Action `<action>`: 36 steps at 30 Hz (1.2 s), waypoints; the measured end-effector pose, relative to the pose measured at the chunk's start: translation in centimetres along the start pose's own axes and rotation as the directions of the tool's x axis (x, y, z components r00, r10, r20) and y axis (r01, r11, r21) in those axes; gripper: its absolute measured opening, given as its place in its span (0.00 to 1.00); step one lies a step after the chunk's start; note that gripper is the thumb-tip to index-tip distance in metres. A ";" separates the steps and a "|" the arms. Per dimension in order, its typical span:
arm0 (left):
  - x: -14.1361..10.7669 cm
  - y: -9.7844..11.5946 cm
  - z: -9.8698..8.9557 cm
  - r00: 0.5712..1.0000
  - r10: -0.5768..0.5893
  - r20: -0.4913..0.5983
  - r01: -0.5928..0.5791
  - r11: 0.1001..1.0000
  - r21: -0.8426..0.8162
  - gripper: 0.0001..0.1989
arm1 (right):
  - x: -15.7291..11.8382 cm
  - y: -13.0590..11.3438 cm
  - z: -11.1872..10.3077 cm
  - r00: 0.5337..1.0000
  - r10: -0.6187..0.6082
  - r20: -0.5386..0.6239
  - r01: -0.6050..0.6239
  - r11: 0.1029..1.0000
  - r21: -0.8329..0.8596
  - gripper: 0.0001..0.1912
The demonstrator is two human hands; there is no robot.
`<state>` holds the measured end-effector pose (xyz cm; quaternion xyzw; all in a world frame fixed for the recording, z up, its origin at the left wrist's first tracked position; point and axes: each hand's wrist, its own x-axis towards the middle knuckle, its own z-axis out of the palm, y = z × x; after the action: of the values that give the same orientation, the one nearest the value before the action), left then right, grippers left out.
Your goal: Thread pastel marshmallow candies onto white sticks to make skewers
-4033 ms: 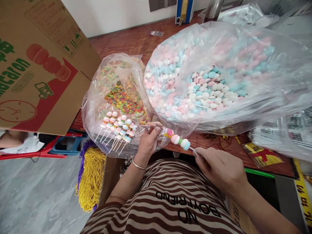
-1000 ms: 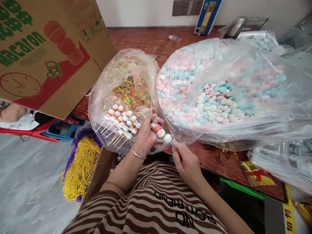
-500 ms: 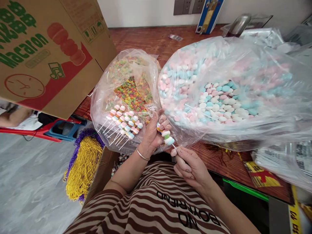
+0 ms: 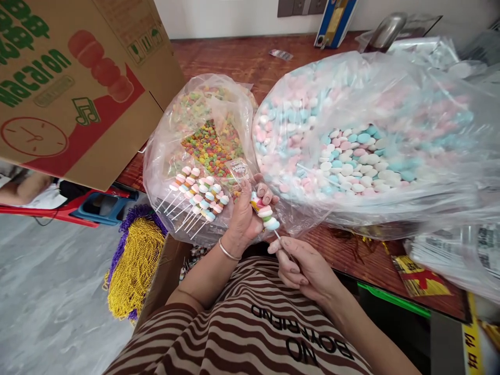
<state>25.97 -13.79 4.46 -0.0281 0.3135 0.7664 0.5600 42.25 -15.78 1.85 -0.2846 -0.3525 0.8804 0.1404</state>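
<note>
Between my two hands is a marshmallow skewer (image 4: 269, 223) of pink, white, green and blue pieces on a white stick. My left hand (image 4: 244, 213) curls its thumb and fingers around the upper end and partly hides it. The stick's lower end is pinched in the fingertips of my right hand (image 4: 300, 260). Left of my left hand, several finished-looking marshmallow skewers (image 4: 203, 198) lie side by side on a clear bag (image 4: 156, 156) of small coloured rings (image 4: 211, 146). Beyond my right hand, a large open plastic bag (image 4: 437, 177) holds pink, white and blue marshmallows (image 4: 355, 161).
A printed cardboard box (image 4: 117, 140) stands at the left. Gold bead strings (image 4: 135, 271) hang beside another box near my left arm. Plastic packets (image 4: 441, 255) lie right on the wooden table (image 4: 234, 57). A person's arm (image 4: 27, 188) shows at far left.
My left fingers have loosened a little, and more of the skewer's upper pieces shows. My right hand has shifted slightly left, still pinching the stick. The view has moved slightly.
</note>
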 end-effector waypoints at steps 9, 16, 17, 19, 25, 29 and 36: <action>-0.3 -0.5 0.6 0.998 0.049 0.029 -0.050 0.998 0.037 0.10 | 1.0 1.2 -2.0 0.632 -0.770 0.089 0.165 0.022 -0.986 0.16; -0.6 -1.0 0.8 0.995 0.036 -0.090 -0.038 0.999 -0.029 0.15 | 1.3 1.7 -1.7 0.502 -0.822 0.269 0.079 -0.266 -0.961 0.18; -0.7 -1.0 0.7 0.995 0.027 -0.094 -0.031 0.999 -0.043 0.15 | 1.3 1.8 -1.6 0.500 -0.837 0.222 0.087 -0.206 -0.975 0.17; -0.8 -1.0 0.6 0.996 0.023 -0.090 -0.029 0.998 -0.059 0.14 | 1.2 1.8 -1.6 0.507 -0.851 0.141 0.077 -0.118 -0.990 0.13; -1.0 -1.0 0.5 1.000 0.026 0.011 -0.025 0.998 -0.049 0.12 | 0.9 0.4 -0.9 0.802 -0.531 -0.272 0.267 0.727 -0.633 0.15; -1.1 -1.3 0.4 1.000 -0.007 0.019 0.007 1.000 -0.011 0.12 | 0.9 -0.2 -0.3 0.963 -0.178 -0.200 0.155 0.980 -0.124 0.18; -1.2 -2.5 -0.3 0.993 0.037 0.112 -0.046 0.995 0.083 0.09 | 1.8 0.9 -1.7 0.563 -0.822 0.083 0.174 0.020 -0.985 0.12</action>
<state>28.51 -14.52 3.51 0.0449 0.3152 0.7642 0.5610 41.77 -14.63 -0.50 -0.3794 -0.8200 0.2410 0.3544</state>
